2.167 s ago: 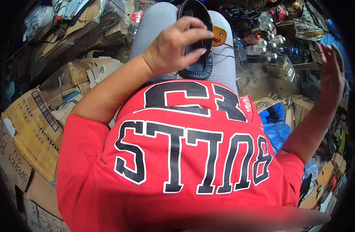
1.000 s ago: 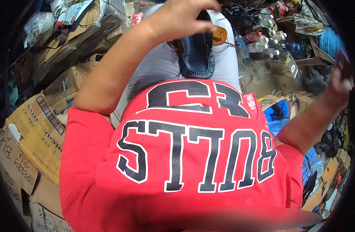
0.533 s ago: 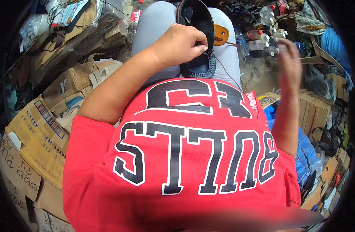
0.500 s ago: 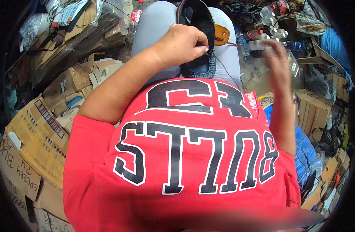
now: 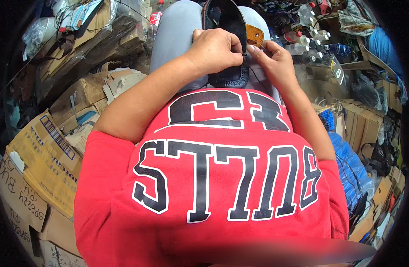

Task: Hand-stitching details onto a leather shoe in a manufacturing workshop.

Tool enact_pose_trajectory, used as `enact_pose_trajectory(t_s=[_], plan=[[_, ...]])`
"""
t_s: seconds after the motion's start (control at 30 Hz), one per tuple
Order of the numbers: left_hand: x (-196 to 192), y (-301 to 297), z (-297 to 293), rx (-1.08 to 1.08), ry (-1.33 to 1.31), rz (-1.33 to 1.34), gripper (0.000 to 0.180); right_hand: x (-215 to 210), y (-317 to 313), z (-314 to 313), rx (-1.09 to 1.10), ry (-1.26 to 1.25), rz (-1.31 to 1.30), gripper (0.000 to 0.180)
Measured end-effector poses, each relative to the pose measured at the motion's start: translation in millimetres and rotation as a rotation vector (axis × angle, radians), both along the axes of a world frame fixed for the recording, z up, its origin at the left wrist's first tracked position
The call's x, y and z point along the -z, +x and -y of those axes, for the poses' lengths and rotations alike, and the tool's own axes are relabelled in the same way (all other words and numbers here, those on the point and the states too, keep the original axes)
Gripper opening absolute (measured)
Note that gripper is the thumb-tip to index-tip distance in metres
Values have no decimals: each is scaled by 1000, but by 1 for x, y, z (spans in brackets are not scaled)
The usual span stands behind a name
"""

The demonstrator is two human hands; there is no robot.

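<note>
Your left hand (image 5: 215,51) hides the middle of the black leather shoe with a gathered end (image 5: 231,22), and its curled grip conceals what the fingertips meet. The shoe's far end is cut off by the view's far edge, as are your light-grey trousers (image 5: 177,31). The grip of your right hand (image 5: 276,62) covers the near edge of the tan leather tab (image 5: 254,34); what sits between thumb and forefinger is too small for you to tell. A dark blur (image 5: 276,253) veils the near part of your red shirt (image 5: 211,178).

Clustered bottles (image 5: 298,49), cardboard (image 5: 53,164), blue plastic (image 5: 349,167)
</note>
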State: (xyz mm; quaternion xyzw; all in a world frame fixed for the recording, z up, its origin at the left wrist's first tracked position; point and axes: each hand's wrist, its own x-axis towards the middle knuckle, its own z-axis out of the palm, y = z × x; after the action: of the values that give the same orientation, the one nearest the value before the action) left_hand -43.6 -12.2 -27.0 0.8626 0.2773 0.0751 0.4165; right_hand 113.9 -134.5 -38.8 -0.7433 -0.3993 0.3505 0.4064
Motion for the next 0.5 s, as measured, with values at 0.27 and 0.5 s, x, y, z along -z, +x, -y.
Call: enact_pose_trajectory(t_s=[0.27,0.5], plan=[[4,-14,1,-80,-156,122,11,14,6,-5,55,81,-235,21],[12,-22,-4,-61,-394,241,7,5,4,-4,64,61,-286,21]])
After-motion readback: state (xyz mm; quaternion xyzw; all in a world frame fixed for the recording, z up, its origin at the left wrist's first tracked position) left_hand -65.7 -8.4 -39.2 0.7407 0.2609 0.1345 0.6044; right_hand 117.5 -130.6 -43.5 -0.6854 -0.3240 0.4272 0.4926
